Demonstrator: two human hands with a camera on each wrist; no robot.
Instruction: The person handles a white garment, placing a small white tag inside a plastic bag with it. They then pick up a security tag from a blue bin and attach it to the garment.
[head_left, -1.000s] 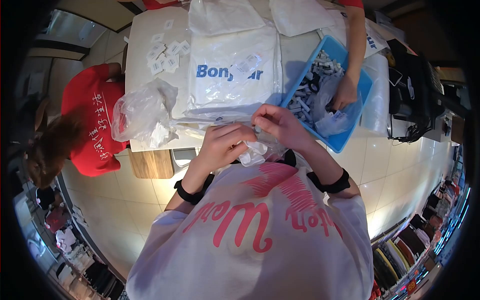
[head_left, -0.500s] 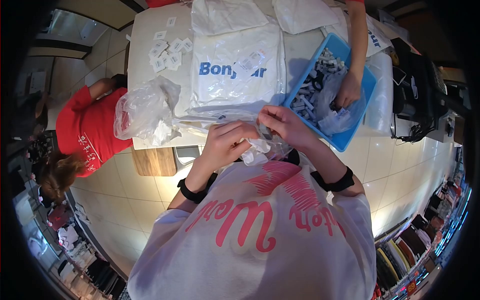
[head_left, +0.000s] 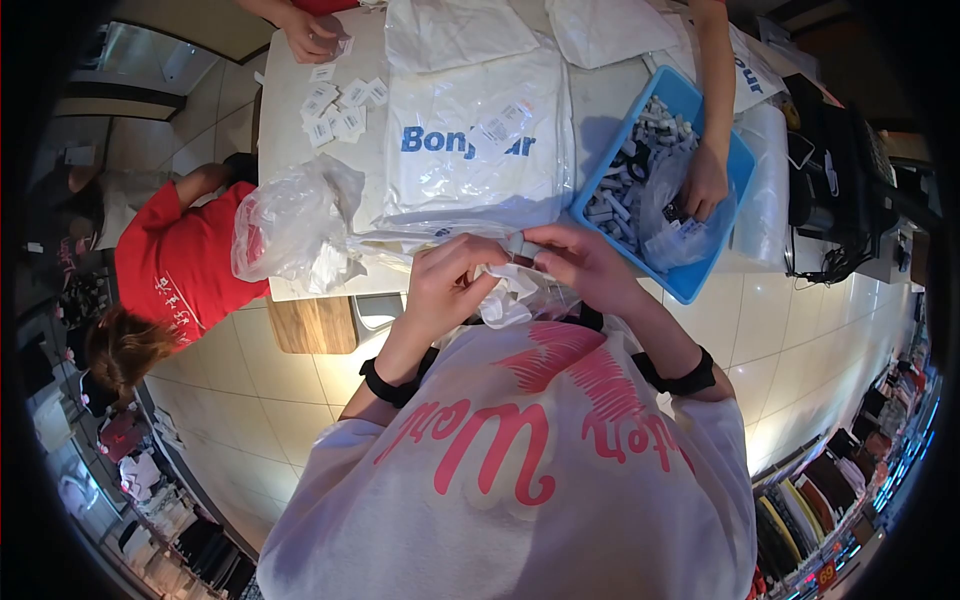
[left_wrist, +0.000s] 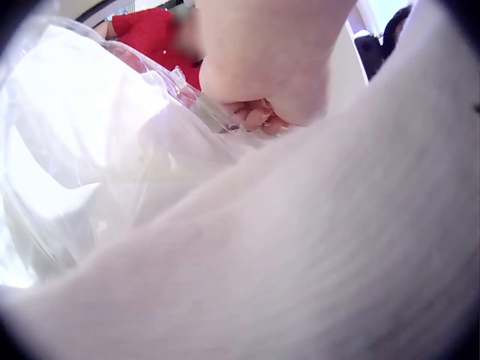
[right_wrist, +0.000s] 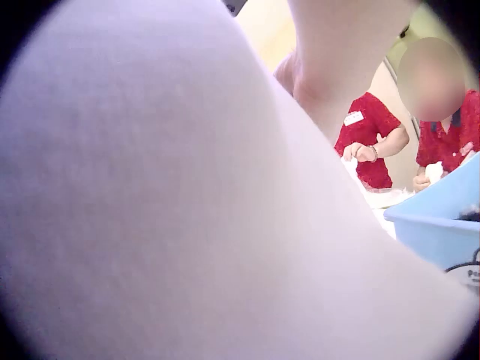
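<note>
Between the two hands in the head view is a small grey piece with a dark part (head_left: 520, 250), pinched by the thumb and fingers of my right hand (head_left: 590, 270). My left hand (head_left: 443, 285) has its fingers curled on crumpled white material (head_left: 508, 303) that hangs below them, its fingertips close to the grey piece. Clear plastic lies around the white material. The left wrist view shows part of my left hand (left_wrist: 266, 64), its fingers mostly hidden; in the right wrist view, my right hand (right_wrist: 330, 64) is largely blocked by white cloth.
A blue bin (head_left: 684, 285) of small white and dark pieces stands at right, another person's hand (head_left: 706, 185) in it. The table (head_left: 600, 95) bears a "Bonjour" bag (head_left: 470, 175), white labels (head_left: 335, 112) and a crumpled plastic bag (head_left: 295, 215). Someone in red (head_left: 190, 260) bends at left.
The small grey piece shows more plainly between my hands. Another person's hand has appeared by the labels at the table's top left. The person at left has bent lower.
</note>
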